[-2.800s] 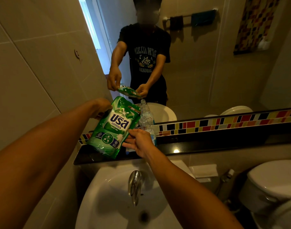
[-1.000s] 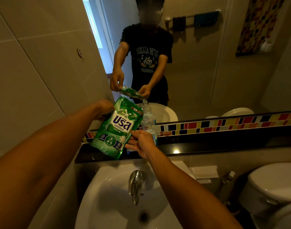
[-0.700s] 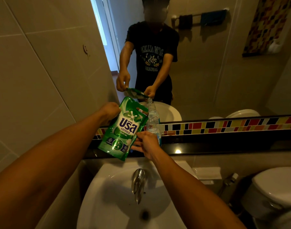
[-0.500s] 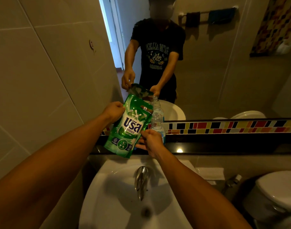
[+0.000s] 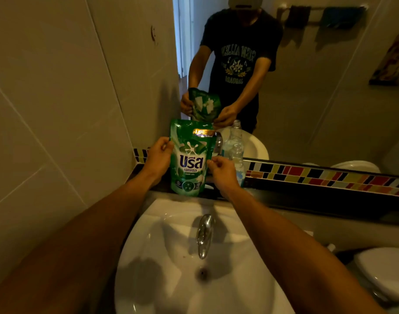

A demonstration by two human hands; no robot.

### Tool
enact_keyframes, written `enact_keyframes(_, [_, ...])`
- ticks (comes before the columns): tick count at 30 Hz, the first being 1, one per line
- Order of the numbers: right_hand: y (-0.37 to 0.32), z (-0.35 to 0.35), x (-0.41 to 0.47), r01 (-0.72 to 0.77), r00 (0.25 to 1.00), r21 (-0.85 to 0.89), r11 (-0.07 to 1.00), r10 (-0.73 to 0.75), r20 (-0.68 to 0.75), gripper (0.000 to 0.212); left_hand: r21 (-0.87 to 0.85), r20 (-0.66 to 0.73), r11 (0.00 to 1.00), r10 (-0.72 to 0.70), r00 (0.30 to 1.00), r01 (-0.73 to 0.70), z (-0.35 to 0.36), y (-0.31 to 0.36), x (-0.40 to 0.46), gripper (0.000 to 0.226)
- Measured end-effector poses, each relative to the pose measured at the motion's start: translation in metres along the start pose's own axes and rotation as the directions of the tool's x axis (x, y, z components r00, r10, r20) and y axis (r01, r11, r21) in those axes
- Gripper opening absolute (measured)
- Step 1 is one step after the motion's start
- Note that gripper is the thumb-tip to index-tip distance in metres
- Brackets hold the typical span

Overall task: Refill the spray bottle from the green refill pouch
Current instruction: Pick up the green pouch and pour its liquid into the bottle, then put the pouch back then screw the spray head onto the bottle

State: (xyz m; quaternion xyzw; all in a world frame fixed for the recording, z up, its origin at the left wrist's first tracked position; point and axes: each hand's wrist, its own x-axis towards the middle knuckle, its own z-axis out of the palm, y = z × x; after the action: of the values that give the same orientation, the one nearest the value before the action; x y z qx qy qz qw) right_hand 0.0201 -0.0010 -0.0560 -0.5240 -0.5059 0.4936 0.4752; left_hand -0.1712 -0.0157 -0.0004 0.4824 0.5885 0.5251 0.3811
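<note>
The green refill pouch [image 5: 190,159] stands upright over the dark ledge [image 5: 307,196] behind the sink, its printed front facing me. My left hand [image 5: 158,157] grips its left edge. My right hand [image 5: 221,172] pinches its right edge. A clear plastic bottle [image 5: 235,148] with no spray head on it stands on the ledge just right of the pouch, behind my right hand. The pouch's top corner near the bottle is partly hidden. The mirror shows both hands on the pouch.
A white sink [image 5: 171,257] with a chrome tap [image 5: 204,234] lies below my arms. Tiled wall stands close on the left. A coloured tile strip [image 5: 329,177] runs under the mirror. A toilet [image 5: 384,270] sits at the lower right.
The pouch has swung from tilted toward the bottle to upright. My right hand has left the bottle and now holds the pouch's right edge. The view has shifted left and down.
</note>
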Motion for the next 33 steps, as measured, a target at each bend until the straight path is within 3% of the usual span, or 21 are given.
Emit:
enact_keyframes(10, [-0.007,0.077,0.041,0.106,0.994,-0.28,0.954,-0.093,0.059,0.016,-0.129,-0.165,0.986,-0.125,0.978,0.105,-0.068,-0.033,0.021,0.011])
enact_keyframes(20, [0.017,0.137,0.085,0.08,0.993,-0.326,0.942,-0.049,0.105,0.015,-0.132,-0.301,0.981,-0.176,0.937,0.142,-0.103,-0.076,0.067,0.015])
enact_keyframes(23, [0.024,0.146,0.094,0.064,0.992,-0.307,0.95,-0.027,0.123,0.024,-0.135,-0.336,0.981,-0.178,0.925,0.14,-0.104,-0.072,0.072,0.021])
enact_keyframes(30, [0.031,0.161,0.104,0.058,0.993,-0.306,0.95,-0.025,0.112,0.029,0.008,-0.349,0.99,-0.129,0.928,0.141,-0.113,-0.08,0.083,0.022])
enact_keyframes(33, [0.035,0.166,0.107,0.062,0.994,-0.309,0.949,-0.029,0.11,0.023,0.015,-0.365,0.992,-0.114,0.924,0.128,-0.113,-0.083,0.086,0.018])
